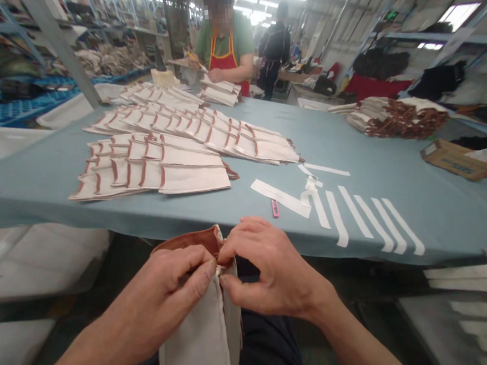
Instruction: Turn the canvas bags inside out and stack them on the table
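Over my lap, just in front of the table edge, hangs a cream fabric bag point(196, 341) with a brown lining showing at its top. My left hand point(176, 287) pinches the bag's upper edge at the seam, thumb against forefinger. Close beside it, my right hand point(270, 269) grips the same corner between thumb and fingers. The exact spot between the fingertips is partly hidden. On the table ahead lie a pink snipper-like tool point(275, 208) and several white strips point(356, 216).
Rows of overlapping cream bags with brown trim point(192, 164) cover the left and middle of the blue-grey table point(273, 247). A bundled stack point(393, 116) and a cardboard box point(459, 159) sit at right. Across the table, a person in a red apron point(223, 53) handles fabric pieces.
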A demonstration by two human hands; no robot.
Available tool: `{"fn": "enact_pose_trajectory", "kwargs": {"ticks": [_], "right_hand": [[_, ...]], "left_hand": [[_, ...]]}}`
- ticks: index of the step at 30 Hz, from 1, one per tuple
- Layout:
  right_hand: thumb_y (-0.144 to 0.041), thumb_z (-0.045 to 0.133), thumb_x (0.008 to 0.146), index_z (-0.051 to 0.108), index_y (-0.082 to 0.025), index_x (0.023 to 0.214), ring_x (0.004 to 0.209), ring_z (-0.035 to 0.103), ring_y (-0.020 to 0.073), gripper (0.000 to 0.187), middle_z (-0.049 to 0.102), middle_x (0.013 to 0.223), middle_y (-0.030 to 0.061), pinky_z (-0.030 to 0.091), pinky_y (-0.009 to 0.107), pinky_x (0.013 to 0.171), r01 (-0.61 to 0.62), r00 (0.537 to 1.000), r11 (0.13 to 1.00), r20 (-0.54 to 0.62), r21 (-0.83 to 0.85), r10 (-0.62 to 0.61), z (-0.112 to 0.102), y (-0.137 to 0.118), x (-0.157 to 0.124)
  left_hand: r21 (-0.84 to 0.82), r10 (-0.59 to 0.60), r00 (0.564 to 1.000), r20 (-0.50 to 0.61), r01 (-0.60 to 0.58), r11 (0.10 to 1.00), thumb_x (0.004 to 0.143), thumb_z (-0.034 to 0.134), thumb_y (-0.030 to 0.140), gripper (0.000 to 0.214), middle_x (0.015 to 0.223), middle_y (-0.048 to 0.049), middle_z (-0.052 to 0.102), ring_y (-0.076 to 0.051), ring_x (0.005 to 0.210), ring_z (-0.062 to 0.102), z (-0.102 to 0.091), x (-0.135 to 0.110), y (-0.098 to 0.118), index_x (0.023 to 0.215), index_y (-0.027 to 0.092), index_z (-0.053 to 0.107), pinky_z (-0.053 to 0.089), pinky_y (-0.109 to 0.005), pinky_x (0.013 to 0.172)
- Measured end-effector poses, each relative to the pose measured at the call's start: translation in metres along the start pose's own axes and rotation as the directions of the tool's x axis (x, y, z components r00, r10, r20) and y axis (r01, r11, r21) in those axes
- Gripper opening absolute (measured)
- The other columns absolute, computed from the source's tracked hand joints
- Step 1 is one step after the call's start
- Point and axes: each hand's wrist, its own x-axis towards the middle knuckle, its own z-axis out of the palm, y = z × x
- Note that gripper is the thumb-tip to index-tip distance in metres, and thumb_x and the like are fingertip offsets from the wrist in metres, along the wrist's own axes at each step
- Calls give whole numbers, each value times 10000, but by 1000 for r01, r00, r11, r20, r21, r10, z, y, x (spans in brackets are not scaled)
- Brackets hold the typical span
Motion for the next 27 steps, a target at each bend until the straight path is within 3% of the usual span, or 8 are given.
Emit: {"fn": "enact_pose_trajectory", "kwargs": {"ticks": [5, 13, 16, 22, 27], "right_hand": [[-136, 681, 817, 618, -236, 803, 760, 643, 180, 118, 739, 791, -6, 481, 316, 799, -115, 993, 987, 32, 116, 112, 2, 2, 0], [-156, 691, 848, 594, -230, 749, 695, 582, 162, 157, 689, 721, -22, 467, 319, 789, -132, 991, 984, 44, 123, 127, 2, 1, -2], [-183, 693, 860, 597, -227, 731, 709, 581, 149, 167, 680, 736, -28, 482, 292, 784, -271, 961, 932, 119, 240, 249, 0, 0, -1], [-293, 714, 849, 603, -211, 724, 600, 471, 114, 185, 581, 662, -51, 365, 236, 560, -544, 837, 717, 344, 436, 426, 3, 2, -3], [-260, 729, 853, 615, -206, 716, 608, 493, 104, 186, 606, 671, -52, 387, 231, 580, -519, 854, 774, 267, 362, 447, 2, -6, -4]], "left_hand": [[17, 18, 1000, -4, -18, 1000, 1094, 430, 336, 412, 659, 62, 511, -125, 580, 513, 2, -1, -9, 695, 238, 461, 372, -254, 552], [-17, 59, 997, 42, -59, 998, 1133, 434, 334, 442, 671, 70, 513, -111, 610, 518, 3, -2, -18, 710, 220, 492, 383, -235, 591], [-13, 58, 997, 50, -57, 998, 1130, 444, 346, 442, 680, 64, 528, -115, 631, 534, 0, 0, -14, 714, 217, 518, 384, -230, 594], [-52, -22, 990, 138, 30, 998, 1121, 407, 401, 457, 678, 65, 422, -117, 609, 438, -5, 2, -11, 698, 229, 433, 344, -239, 558], [-77, -61, 975, 215, 79, 994, 1132, 400, 458, 447, 724, 56, 397, -139, 650, 426, -8, -3, -16, 748, 234, 445, 351, -253, 581]]}}
